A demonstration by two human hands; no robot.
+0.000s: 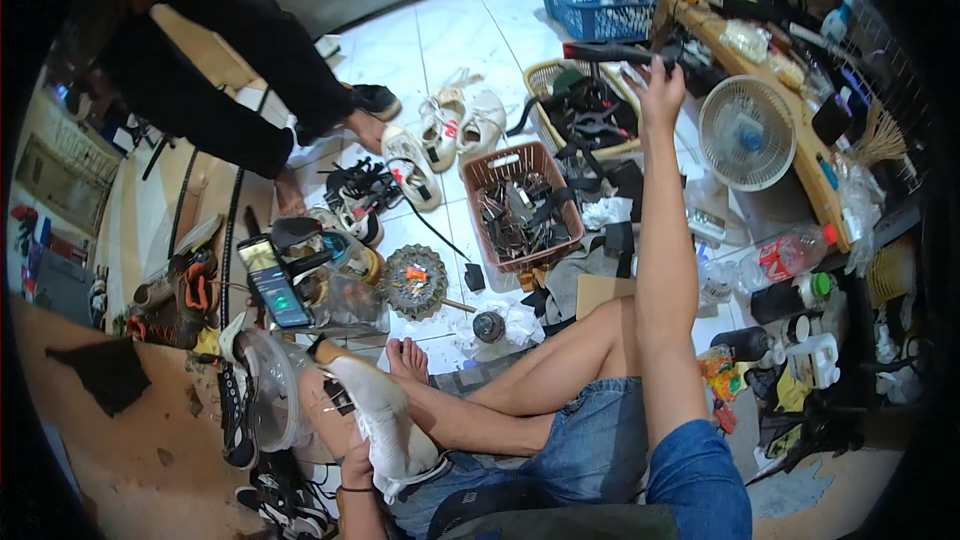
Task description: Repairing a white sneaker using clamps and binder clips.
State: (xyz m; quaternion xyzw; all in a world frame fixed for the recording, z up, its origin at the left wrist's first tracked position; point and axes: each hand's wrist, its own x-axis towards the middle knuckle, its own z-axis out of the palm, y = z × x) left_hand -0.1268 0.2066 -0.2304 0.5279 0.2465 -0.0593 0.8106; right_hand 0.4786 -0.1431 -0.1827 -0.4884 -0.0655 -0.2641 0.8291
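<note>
My left hand [354,465], with a dark band at its wrist, is closed on a white shoe [385,420] beside my left thigh. The shoe is tilted, and it hides most of the fingers. Stretched far forward, my right hand [660,98] is at a long black object with a red edge [600,52], over the far rim of a tan basket [545,125]. The fingers look bent round that object; its kind I cannot make out. Black straps and tools fill the tan basket. Nearer to me stands a brown basket [485,252] of metal pieces.
Another person's bare foot [368,130] and dark trousers are at the upper left, near several shoes [483,125]. A phone [272,285] stands left of a round ashtray [414,280]. To the right are a white fan [748,132], bottles [795,255] and a wooden bench [735,50].
</note>
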